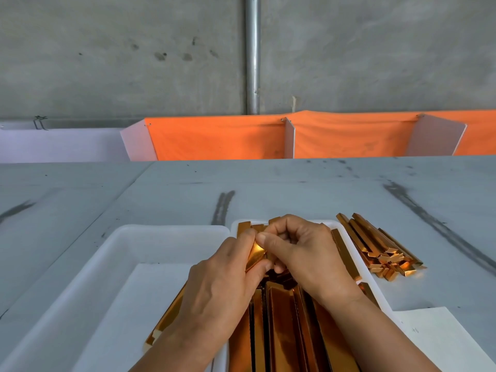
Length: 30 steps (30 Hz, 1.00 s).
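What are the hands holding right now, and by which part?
One gold strip: the left hand grips its lower part, and the right hand pinches its upper end between thumb and fingertips.

An orange cloth (214, 138) is hanging behind the grey table (295, 189); a metal pipe (252, 55) is running up the concrete wall (107, 49).
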Each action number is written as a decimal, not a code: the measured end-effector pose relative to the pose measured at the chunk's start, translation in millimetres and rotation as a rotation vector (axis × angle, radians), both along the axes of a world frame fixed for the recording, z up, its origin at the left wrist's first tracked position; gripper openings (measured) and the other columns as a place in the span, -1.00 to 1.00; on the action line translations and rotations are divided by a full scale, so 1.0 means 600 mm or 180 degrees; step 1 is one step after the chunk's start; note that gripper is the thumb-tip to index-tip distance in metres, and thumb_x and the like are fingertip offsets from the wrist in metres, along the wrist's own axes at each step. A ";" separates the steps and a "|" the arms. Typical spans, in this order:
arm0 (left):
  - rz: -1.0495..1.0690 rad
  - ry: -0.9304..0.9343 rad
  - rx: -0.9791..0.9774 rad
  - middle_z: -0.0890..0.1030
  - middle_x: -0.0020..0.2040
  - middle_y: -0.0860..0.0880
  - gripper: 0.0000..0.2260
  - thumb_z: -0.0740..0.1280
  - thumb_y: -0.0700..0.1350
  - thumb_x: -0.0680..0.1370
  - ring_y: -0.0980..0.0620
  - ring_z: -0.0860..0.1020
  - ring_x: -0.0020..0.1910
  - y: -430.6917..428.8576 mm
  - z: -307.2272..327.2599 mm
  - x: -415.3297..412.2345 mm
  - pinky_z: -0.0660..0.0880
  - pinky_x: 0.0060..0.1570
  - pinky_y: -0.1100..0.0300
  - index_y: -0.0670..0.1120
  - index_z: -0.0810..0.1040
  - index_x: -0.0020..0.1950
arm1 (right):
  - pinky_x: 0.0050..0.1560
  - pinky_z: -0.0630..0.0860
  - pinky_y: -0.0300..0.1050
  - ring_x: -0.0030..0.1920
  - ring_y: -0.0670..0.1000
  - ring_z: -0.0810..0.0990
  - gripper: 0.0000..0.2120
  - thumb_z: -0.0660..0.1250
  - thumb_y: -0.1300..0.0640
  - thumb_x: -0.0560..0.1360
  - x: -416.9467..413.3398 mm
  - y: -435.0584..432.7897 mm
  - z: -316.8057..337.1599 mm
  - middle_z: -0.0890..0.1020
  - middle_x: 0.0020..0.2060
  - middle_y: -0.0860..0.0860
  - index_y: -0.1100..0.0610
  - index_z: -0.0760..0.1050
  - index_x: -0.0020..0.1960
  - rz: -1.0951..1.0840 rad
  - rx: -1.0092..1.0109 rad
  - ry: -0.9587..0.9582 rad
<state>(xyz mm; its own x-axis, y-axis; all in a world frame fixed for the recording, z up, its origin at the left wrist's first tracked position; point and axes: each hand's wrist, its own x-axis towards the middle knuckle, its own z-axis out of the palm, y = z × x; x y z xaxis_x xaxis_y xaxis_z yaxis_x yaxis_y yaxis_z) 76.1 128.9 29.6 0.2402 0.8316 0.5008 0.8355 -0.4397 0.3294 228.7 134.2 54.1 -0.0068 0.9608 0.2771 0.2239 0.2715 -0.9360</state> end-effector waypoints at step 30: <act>-0.0446 -0.2656 -0.0731 0.63 -0.18 0.06 -0.62 0.35 0.29 0.39 0.21 0.62 -0.15 0.020 0.016 -0.024 0.51 -0.25 0.43 0.00 0.55 -0.07 | -0.44 0.48 -0.25 -0.48 -0.09 0.55 -0.81 0.38 0.00 0.54 0.008 0.010 -0.006 0.65 -0.38 0.06 0.01 0.59 -0.23 -0.0244 -0.0337 -0.0279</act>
<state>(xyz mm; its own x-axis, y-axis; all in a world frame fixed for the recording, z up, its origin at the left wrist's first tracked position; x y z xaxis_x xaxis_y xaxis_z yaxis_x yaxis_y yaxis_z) 61.5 140.8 39.3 -0.0224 0.9237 0.3825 0.2256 -0.3681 0.9020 233.5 140.0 50.6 0.0480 0.9833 0.1756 0.3221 0.1512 -0.9345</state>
